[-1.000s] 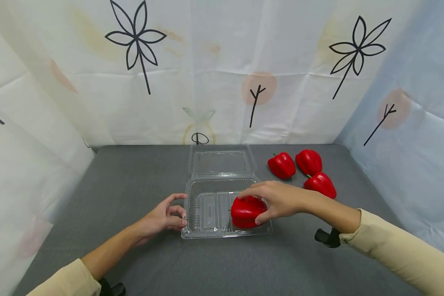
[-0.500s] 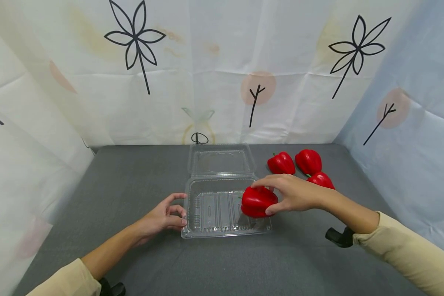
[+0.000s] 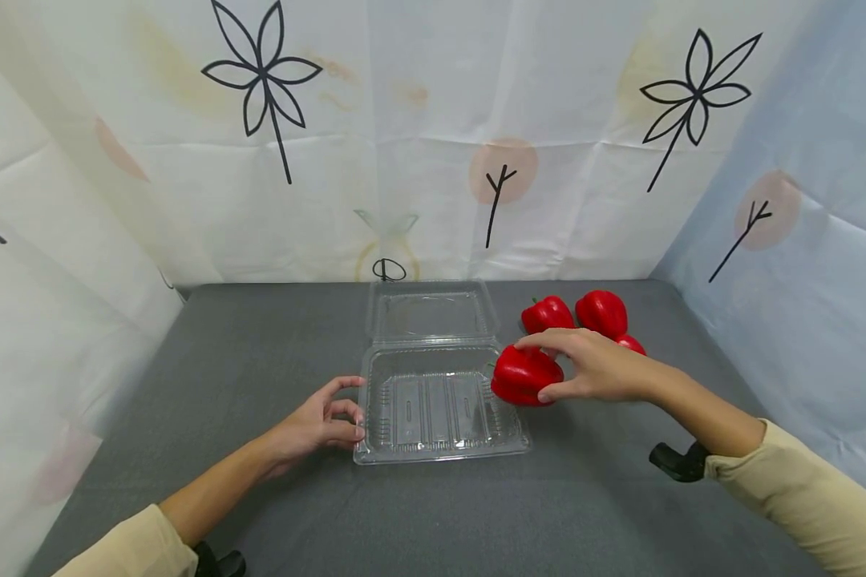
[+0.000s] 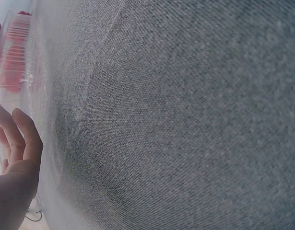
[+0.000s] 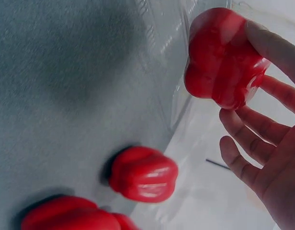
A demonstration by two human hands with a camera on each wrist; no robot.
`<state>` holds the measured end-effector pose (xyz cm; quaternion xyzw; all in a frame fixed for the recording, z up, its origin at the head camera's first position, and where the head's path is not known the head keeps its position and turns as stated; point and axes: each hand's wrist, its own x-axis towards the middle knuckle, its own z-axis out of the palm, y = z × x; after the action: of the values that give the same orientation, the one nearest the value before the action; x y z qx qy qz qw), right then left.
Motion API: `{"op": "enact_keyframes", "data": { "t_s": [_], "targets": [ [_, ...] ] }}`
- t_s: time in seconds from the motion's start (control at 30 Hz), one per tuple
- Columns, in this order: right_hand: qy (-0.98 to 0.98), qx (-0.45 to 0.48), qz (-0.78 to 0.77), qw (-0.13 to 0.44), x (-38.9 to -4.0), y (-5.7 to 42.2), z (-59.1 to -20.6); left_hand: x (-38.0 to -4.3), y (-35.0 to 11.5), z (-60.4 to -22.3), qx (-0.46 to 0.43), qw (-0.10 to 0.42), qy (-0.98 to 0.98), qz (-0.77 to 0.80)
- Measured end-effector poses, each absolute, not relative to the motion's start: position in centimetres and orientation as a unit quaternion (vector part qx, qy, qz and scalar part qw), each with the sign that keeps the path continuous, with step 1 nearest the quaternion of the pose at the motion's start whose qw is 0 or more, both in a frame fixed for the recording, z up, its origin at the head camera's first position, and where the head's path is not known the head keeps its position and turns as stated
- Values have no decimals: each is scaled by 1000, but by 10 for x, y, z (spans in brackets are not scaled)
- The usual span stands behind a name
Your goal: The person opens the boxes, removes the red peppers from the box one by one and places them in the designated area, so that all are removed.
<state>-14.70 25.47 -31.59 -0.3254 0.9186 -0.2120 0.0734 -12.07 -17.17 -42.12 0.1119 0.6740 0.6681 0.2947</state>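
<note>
My right hand [image 3: 595, 365] grips a red bell pepper [image 3: 523, 378] between thumb and fingers, above the right edge of a clear plastic clamshell box [image 3: 443, 458]. In the right wrist view the bell pepper [image 5: 224, 57] is raised over the table, its lobed end towards the camera. The box's lid lies folded back towards the wall, and its tray holds nothing. At the tray's left side my left hand [image 3: 325, 421] rests its loosely bent fingertips against the rim. The left wrist view shows these fingers [image 4: 27, 129] beside the clear plastic wall.
Three more red bell peppers lie at the back right of the grey table [image 3: 274, 336]: one left [image 3: 547, 314], one right [image 3: 602, 312], and one [image 3: 630, 344] mostly hidden behind my right hand. A patterned white cloth [image 3: 433, 160] hangs behind and at both sides.
My right hand has lifted the bell pepper out of the tray and carried it right and away from me, towards the other peppers. My left hand has stayed at the box's rim.
</note>
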Motion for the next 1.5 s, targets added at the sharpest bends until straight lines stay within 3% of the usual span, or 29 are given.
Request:
{"op": "enact_keyframes", "data": {
  "t_s": [0.9, 1.5],
  "targets": [
    [929, -286, -235, 15, -165, 302, -356, -121, -171, -424, 113, 289, 676, 668],
    [942, -275, -194, -7, -168, 305, -375, -121, -172, -423, 108, 291, 675, 669]
  ]
}}
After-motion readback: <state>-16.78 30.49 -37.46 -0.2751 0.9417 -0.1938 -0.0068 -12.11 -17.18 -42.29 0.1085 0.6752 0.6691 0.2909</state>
